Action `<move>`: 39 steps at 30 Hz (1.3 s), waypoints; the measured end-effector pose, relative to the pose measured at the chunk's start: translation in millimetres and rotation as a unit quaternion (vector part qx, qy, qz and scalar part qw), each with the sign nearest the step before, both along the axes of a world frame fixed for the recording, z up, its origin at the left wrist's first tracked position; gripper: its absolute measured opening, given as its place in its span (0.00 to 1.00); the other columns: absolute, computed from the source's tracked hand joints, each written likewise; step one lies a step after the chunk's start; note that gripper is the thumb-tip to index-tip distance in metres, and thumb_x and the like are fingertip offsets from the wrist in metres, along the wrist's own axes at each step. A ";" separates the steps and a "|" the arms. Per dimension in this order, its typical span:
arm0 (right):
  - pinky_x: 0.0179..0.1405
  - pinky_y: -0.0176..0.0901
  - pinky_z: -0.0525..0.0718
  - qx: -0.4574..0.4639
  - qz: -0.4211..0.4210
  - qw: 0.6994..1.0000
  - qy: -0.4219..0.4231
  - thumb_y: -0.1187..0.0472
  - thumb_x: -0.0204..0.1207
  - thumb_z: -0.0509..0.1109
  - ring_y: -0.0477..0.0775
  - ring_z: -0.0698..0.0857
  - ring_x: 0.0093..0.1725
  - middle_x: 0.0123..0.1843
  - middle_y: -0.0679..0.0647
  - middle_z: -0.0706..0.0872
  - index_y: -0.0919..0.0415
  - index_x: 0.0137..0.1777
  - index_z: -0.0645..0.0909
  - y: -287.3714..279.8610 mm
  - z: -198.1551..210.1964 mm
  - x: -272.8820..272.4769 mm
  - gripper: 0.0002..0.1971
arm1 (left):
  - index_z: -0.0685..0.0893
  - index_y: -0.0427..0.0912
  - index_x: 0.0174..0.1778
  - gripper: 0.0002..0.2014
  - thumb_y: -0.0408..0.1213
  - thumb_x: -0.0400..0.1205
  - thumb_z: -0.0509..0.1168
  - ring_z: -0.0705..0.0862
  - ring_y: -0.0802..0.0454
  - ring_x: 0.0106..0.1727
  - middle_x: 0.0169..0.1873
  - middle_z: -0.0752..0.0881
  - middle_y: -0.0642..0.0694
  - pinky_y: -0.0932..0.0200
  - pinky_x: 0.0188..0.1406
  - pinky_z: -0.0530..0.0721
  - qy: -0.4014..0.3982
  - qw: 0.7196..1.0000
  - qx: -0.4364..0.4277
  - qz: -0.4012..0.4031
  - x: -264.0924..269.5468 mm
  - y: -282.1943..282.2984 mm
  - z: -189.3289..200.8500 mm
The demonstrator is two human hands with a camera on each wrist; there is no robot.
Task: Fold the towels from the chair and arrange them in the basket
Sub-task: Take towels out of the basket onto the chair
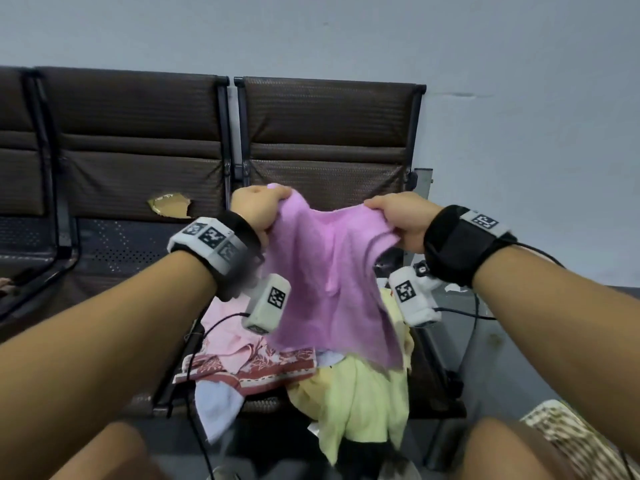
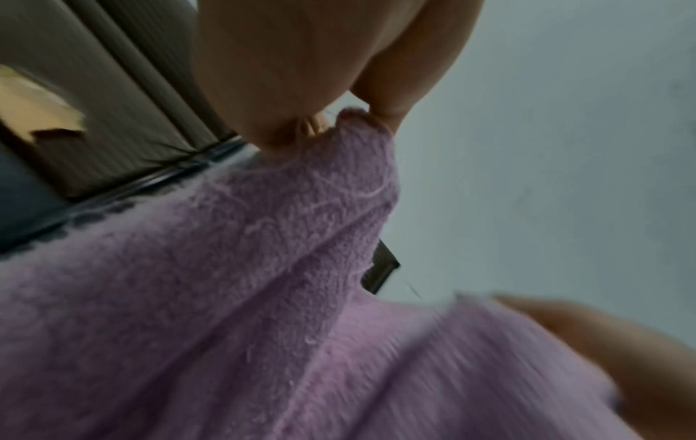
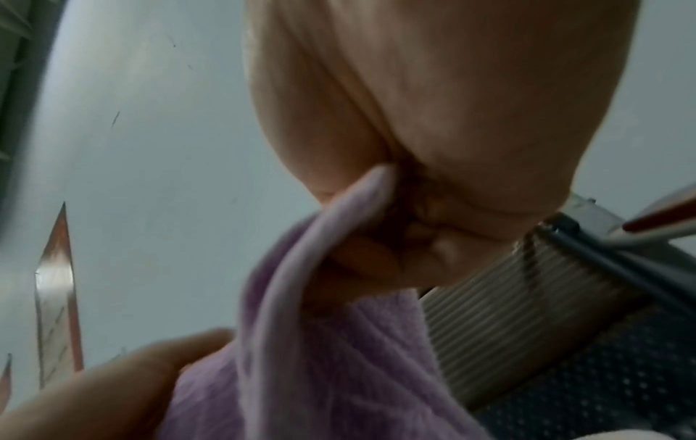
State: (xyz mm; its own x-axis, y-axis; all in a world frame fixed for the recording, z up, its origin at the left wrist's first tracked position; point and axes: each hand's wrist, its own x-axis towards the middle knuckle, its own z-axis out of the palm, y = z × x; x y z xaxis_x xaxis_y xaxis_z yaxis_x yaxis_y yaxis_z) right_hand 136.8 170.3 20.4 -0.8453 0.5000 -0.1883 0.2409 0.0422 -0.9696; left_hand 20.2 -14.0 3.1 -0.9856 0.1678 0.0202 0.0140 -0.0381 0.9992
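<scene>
A purple towel (image 1: pixel 332 278) hangs in the air in front of the brown chair (image 1: pixel 329 133). My left hand (image 1: pixel 259 209) pinches its upper left corner and my right hand (image 1: pixel 401 220) pinches its upper right edge. The cloth sags between them. In the left wrist view the purple towel (image 2: pixel 226 297) fills the lower frame under my left hand (image 2: pixel 301 98). The right wrist view shows my right hand (image 3: pixel 433 148) curled round the purple towel (image 3: pixel 320 357). Below, on the seat, lie a pink patterned towel (image 1: pixel 239 355), a white towel (image 1: pixel 218 407) and a yellow towel (image 1: pixel 360 393).
A row of brown chairs (image 1: pixel 138 140) stands against a grey wall (image 1: pixel 519 98); one backrest has a torn patch (image 1: pixel 169 204). A woven basket (image 1: pixel 568 434) shows at the lower right on the floor. Cables (image 1: pixel 460 310) trail from my wrist cameras.
</scene>
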 end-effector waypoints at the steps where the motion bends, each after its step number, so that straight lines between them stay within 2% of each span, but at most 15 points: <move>1: 0.31 0.44 0.83 -0.017 0.007 1.000 0.008 0.64 0.85 0.64 0.54 0.84 0.33 0.39 0.58 0.84 0.65 0.48 0.81 -8.1 -2.0 -2.2 0.07 | 0.85 0.41 0.40 0.05 0.36 0.76 0.75 0.79 0.49 0.33 0.34 0.84 0.44 0.59 0.31 0.76 0.026 0.999 -0.007 -0.023 10.8 5.9 -1.1; 6: 0.22 0.38 0.83 -0.103 0.108 0.988 0.039 0.51 0.87 0.60 0.52 0.86 0.31 0.40 0.57 0.86 0.63 0.59 0.83 -38.1 -0.5 0.2 0.17 | 0.74 0.44 0.36 0.14 0.26 0.76 0.74 0.73 0.51 0.25 0.27 0.76 0.45 0.64 0.21 0.70 0.131 0.980 -0.018 -0.150 56.5 24.8 -4.2; 9: 0.32 0.43 0.87 -0.075 0.119 0.989 0.043 0.57 0.86 0.64 0.54 0.86 0.39 0.50 0.61 0.86 0.69 0.67 0.81 -40.5 -1.7 4.5 0.17 | 0.76 0.40 0.45 0.06 0.27 0.82 0.66 0.86 0.49 0.27 0.33 0.86 0.39 0.65 0.20 0.81 0.042 0.974 0.069 -0.211 67.3 23.7 0.7; 12: 0.38 0.40 0.88 -0.074 0.147 0.985 0.053 0.66 0.86 0.62 0.52 0.86 0.41 0.48 0.61 0.85 0.71 0.65 0.80 -44.4 -4.9 10.1 0.13 | 0.78 0.36 0.49 0.04 0.30 0.82 0.59 0.88 0.46 0.24 0.28 0.89 0.35 0.63 0.20 0.82 0.022 0.978 0.101 -0.179 65.2 17.0 -2.2; 16: 0.42 0.41 0.84 -0.021 0.170 0.984 0.050 0.75 0.85 0.59 0.54 0.84 0.43 0.52 0.67 0.82 0.81 0.66 0.77 -47.0 -7.5 12.9 0.14 | 0.79 0.37 0.40 0.05 0.30 0.78 0.57 0.72 0.53 0.14 0.16 0.78 0.46 0.66 0.17 0.65 0.015 0.992 0.112 -0.052 41.8 10.4 -17.1; 19: 0.31 0.36 0.80 0.001 0.182 0.982 0.047 0.80 0.81 0.54 0.49 0.82 0.34 0.44 0.62 0.82 0.79 0.67 0.77 -44.8 -5.8 15.8 0.18 | 0.82 0.39 0.45 0.09 0.27 0.73 0.59 0.73 0.54 0.24 0.27 0.78 0.49 0.64 0.23 0.66 0.006 0.999 0.038 -0.032 23.4 5.1 -24.5; 21: 0.21 0.32 0.78 -0.006 0.195 0.979 0.052 0.83 0.77 0.48 0.42 0.82 0.24 0.33 0.55 0.84 0.73 0.65 0.80 -43.1 -2.5 16.1 0.24 | 0.82 0.33 0.58 0.22 0.26 0.66 0.58 0.71 0.51 0.29 0.34 0.75 0.42 0.63 0.27 0.64 0.014 0.991 -0.018 -0.135 22.3 -0.3 -29.1; 22: 0.18 0.30 0.76 -0.007 0.195 0.979 0.056 0.83 0.75 0.46 0.40 0.81 0.21 0.29 0.52 0.85 0.71 0.63 0.81 -42.5 0.0 16.4 0.26 | 0.82 0.31 0.54 0.23 0.28 0.62 0.58 0.69 0.49 0.30 0.36 0.73 0.40 0.61 0.29 0.63 0.003 0.978 -0.031 -0.204 22.5 -2.9 -31.2; 24: 0.18 0.30 0.76 -0.002 0.184 0.981 0.065 0.83 0.73 0.45 0.40 0.81 0.21 0.27 0.50 0.84 0.68 0.57 0.82 -39.4 4.7 15.4 0.26 | 0.80 0.36 0.42 0.16 0.31 0.59 0.60 0.72 0.46 0.33 0.36 0.73 0.37 0.57 0.33 0.68 -0.056 0.945 -0.031 -0.319 23.7 -8.7 -31.7; 26: 0.20 0.32 0.76 0.007 0.157 0.985 0.068 0.80 0.73 0.49 0.46 0.79 0.26 0.30 0.52 0.81 0.68 0.49 0.81 -32.4 7.9 12.3 0.20 | 0.82 0.38 0.50 0.14 0.34 0.68 0.65 0.81 0.46 0.39 0.42 0.82 0.40 0.56 0.40 0.77 -0.083 0.919 -0.001 -0.386 18.4 -13.2 -30.7; 29: 0.33 0.39 0.87 0.059 0.137 0.989 0.013 0.65 0.79 0.67 0.54 0.86 0.34 0.34 0.54 0.88 0.65 0.39 0.84 -12.5 13.1 9.8 0.08 | 0.86 0.37 0.63 0.16 0.35 0.80 0.68 0.87 0.44 0.53 0.56 0.89 0.40 0.52 0.51 0.83 -0.031 0.942 0.002 -0.334 0.8 -7.3 -26.5; 31: 0.50 0.52 0.90 0.237 0.141 0.957 -0.087 0.58 0.75 0.77 0.62 0.92 0.46 0.47 0.60 0.93 0.68 0.49 0.88 9.6 13.4 4.2 0.11 | 0.90 0.41 0.55 0.08 0.35 0.82 0.70 0.87 0.46 0.47 0.48 0.91 0.43 0.54 0.44 0.86 0.029 0.968 -0.030 -0.249 -9.3 0.5 -24.1; 34: 0.38 0.45 0.85 0.447 0.034 0.885 -0.122 0.54 0.70 0.80 0.58 0.88 0.38 0.38 0.58 0.90 0.64 0.50 0.92 29.1 13.8 -9.5 0.14 | 0.91 0.37 0.50 0.06 0.33 0.81 0.71 0.86 0.50 0.44 0.44 0.90 0.42 0.46 0.51 0.89 0.146 0.970 -0.096 -0.168 -22.0 17.8 -18.3; 36: 0.29 0.39 0.79 0.445 -0.022 0.893 -0.057 0.55 0.71 0.78 0.51 0.84 0.33 0.33 0.51 0.87 0.57 0.47 0.92 32.2 17.2 -17.2 0.08 | 0.91 0.34 0.48 0.07 0.33 0.81 0.70 0.84 0.52 0.42 0.43 0.91 0.39 0.41 0.51 0.88 0.190 0.970 -0.098 -0.118 -28.2 31.2 -8.1; 39: 0.30 0.38 0.75 0.425 -0.097 0.898 0.065 0.58 0.72 0.75 0.53 0.84 0.37 0.32 0.47 0.84 0.52 0.40 0.88 34.7 20.4 -27.3 0.01 | 0.92 0.38 0.47 0.08 0.34 0.78 0.68 0.83 0.55 0.41 0.41 0.91 0.43 0.51 0.44 0.87 0.222 0.970 -0.039 -0.096 -35.1 41.5 13.4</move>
State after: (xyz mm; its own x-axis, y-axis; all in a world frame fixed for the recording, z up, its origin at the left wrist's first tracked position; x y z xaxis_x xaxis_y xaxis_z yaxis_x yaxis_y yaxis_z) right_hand 109.4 205.0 40.8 -0.7140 0.5561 0.4253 0.2102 0.7497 -0.6275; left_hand -14.9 27.5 16.4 -0.8333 0.3655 0.4147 0.4431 -0.0070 0.8965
